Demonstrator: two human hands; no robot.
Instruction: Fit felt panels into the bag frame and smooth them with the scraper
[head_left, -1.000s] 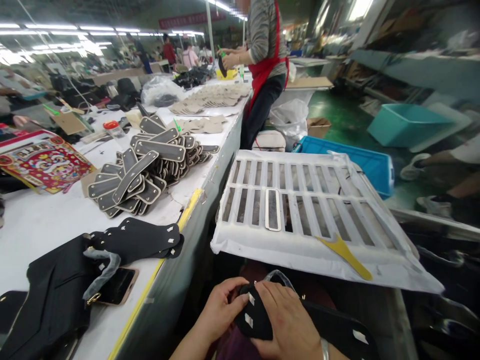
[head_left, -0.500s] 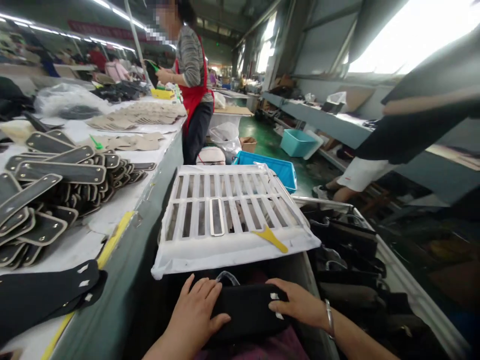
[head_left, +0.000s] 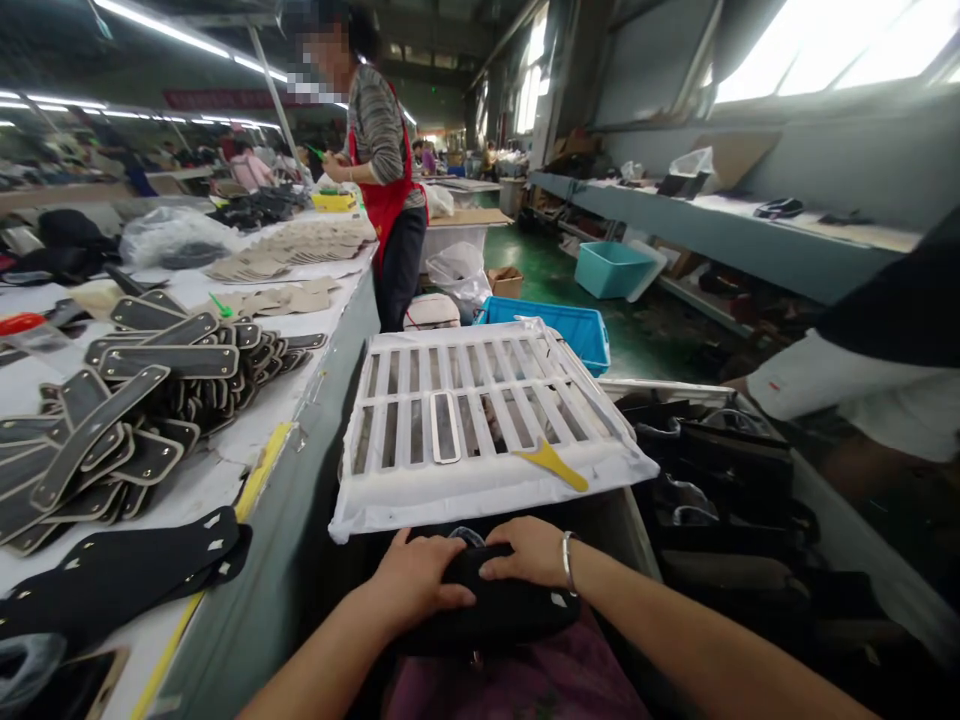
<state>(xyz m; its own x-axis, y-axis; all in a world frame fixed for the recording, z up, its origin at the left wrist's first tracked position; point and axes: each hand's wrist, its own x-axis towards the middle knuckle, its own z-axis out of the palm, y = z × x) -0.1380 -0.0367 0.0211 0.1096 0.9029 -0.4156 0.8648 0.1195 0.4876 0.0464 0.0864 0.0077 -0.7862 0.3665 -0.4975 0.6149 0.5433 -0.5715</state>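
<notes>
A black leather piece [head_left: 510,610] with small white tabs lies across my lap, at the bottom centre. My left hand [head_left: 414,580] presses on its left end, fingers curled over the top. My right hand [head_left: 529,552], a bangle on its wrist, rests on the upper edge beside the left hand. Both hands grip the piece. Just beyond them a white slatted rack [head_left: 480,420] holds a yellow scraper [head_left: 556,465].
The long work table [head_left: 225,470] on my left carries a heap of black trimmed strips [head_left: 142,400] and flat black leather panels [head_left: 127,575]. A person in a red apron [head_left: 382,190] stands at the far end. Black bags [head_left: 720,480] fill a bin on the right; another person's leg [head_left: 847,385] is nearby.
My two hands have drawn together on the black piece, the right moving left toward the left hand. The view has shifted slightly rightward along the table.
</notes>
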